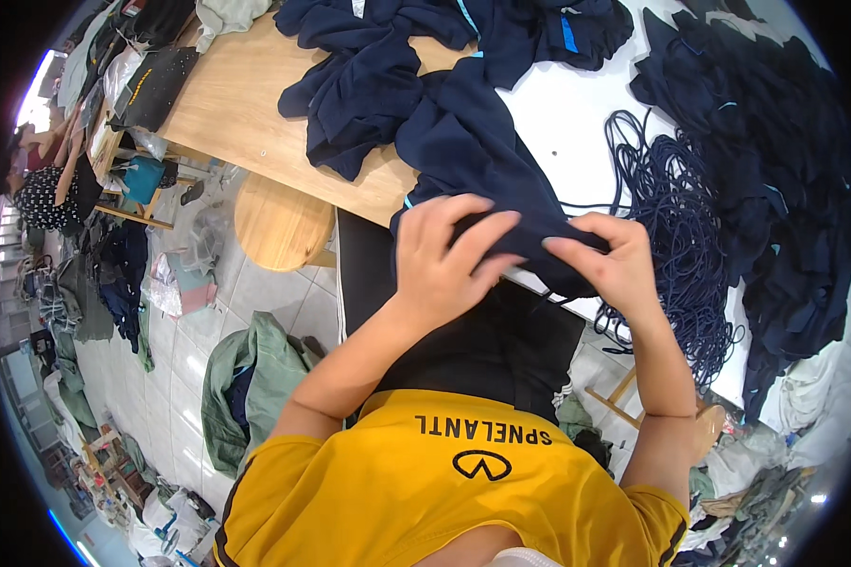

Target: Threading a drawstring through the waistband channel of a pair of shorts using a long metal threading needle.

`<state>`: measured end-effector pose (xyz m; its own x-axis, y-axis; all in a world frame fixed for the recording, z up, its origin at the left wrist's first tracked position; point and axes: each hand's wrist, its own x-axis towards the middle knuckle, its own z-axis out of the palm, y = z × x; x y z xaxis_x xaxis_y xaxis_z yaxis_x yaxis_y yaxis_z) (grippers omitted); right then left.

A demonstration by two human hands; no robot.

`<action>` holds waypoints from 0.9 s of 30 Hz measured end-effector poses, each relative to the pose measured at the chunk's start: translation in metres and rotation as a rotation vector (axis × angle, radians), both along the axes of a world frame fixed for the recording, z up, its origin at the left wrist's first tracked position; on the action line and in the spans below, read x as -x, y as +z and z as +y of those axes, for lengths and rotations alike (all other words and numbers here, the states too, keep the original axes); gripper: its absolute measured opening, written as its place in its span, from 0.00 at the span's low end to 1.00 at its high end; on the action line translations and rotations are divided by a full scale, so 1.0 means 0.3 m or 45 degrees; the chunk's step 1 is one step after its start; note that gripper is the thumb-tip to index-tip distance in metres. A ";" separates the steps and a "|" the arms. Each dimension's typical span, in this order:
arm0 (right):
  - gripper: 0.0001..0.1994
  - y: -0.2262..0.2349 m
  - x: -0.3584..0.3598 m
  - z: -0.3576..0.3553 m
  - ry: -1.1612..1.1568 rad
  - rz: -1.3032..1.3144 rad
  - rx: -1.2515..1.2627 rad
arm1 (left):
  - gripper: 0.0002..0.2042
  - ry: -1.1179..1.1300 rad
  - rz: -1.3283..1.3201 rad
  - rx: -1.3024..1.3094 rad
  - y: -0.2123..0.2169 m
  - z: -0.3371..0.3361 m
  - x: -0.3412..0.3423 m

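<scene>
"Navy garment (473,132), spread at the table's near edge, runs up between a worker's two bare hands and away toward the far side. How does the left hand (444,255) stand?"

"Curved over the cloth's near left part, fingers spread, thumb apart from them. Whether it grips any fabric cannot be told from this angle."

"And the right hand (619,260)?"

"At the cloth's near right edge, thumb and forefinger drawn close together, with a fold of the garment pinched between them. The two hands face each other, near but apart."

"What surrounds them?"

"Just right of that hand, a tangle of navy cords (671,236) spills over the white tabletop (558,132), one strand leading toward the garment. Beyond it, at far right, dark clothing (766,161) lies heaped. On the left, a round wooden stool (284,222) sits beside the wooden tabletop (246,94)."
</scene>
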<state>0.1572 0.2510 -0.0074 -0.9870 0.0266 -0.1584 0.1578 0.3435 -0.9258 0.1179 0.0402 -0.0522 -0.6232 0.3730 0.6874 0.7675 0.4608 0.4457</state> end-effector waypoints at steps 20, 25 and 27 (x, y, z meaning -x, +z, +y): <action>0.09 -0.024 -0.069 0.043 -0.235 0.518 0.127 | 0.22 -0.858 -1.433 0.061 0.123 -0.225 0.184; 0.08 -0.037 -0.076 -0.016 -0.203 0.364 0.337 | 0.14 -0.897 -0.675 0.561 0.076 -0.129 0.116; 0.07 -0.032 -0.095 -0.023 -0.129 0.343 0.270 | 0.11 -0.847 -0.678 0.593 0.058 -0.114 0.072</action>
<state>0.1857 0.2440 -0.0169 -0.9881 0.1210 0.0947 -0.0782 0.1347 -0.9878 0.0964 0.0061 -0.0347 -0.3733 0.9250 0.0707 0.6855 0.2237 0.6928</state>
